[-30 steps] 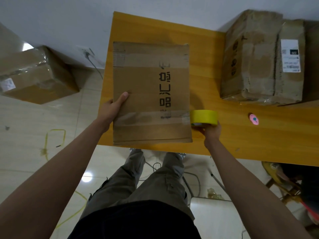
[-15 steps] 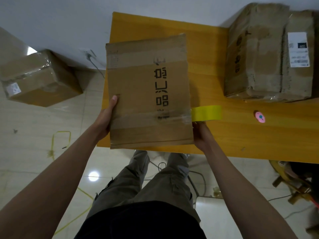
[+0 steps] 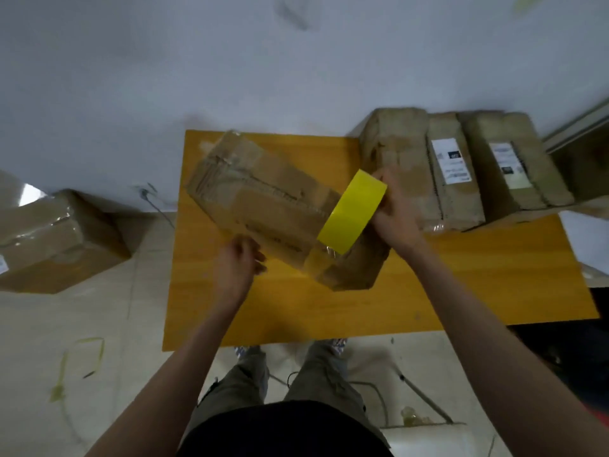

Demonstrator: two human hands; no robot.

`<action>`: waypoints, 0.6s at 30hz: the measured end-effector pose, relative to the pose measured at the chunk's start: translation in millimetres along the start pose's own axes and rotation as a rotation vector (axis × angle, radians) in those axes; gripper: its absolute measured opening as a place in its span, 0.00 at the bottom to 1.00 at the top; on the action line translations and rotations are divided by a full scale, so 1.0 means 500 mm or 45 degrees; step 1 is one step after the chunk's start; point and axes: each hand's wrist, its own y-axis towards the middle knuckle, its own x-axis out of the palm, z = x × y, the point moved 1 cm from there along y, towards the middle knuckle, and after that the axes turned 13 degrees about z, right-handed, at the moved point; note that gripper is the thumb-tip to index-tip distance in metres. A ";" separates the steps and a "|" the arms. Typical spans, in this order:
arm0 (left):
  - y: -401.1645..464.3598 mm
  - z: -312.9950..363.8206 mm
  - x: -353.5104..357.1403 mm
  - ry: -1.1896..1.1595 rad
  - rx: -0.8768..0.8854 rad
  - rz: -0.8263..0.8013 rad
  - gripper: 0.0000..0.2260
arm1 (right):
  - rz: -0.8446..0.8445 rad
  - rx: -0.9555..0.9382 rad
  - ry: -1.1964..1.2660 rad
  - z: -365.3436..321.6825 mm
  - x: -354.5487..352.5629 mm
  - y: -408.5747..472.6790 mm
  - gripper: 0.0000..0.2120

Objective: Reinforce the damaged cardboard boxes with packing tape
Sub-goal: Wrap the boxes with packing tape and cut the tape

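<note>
Wrapping looks to be under way on the cardboard box (image 3: 263, 199), which sits tilted over the yellow bench (image 3: 461, 285), one end raised toward the wall and its lower corner down near the bench top. A band of tape already crosses that lower end, and the yellow tape roll (image 3: 352, 216) lies against the box just above it. The right hand (image 3: 395, 212) has its grip closed around the roll. The left hand (image 3: 239, 262) sits at the box's near edge, fingers curled, though blur hides whether it actually holds the cardboard. If it does not, the box may swing or drop as the tape is pulled, and the strip could wrinkle or land askew. Stacked boxes (image 3: 461, 166) stand just beyond the right hand and could be knocked.
</note>
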 end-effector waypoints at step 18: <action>0.113 0.233 0.189 1.066 1.456 -0.182 0.21 | 0.194 -0.512 0.057 -0.051 -0.070 0.044 0.17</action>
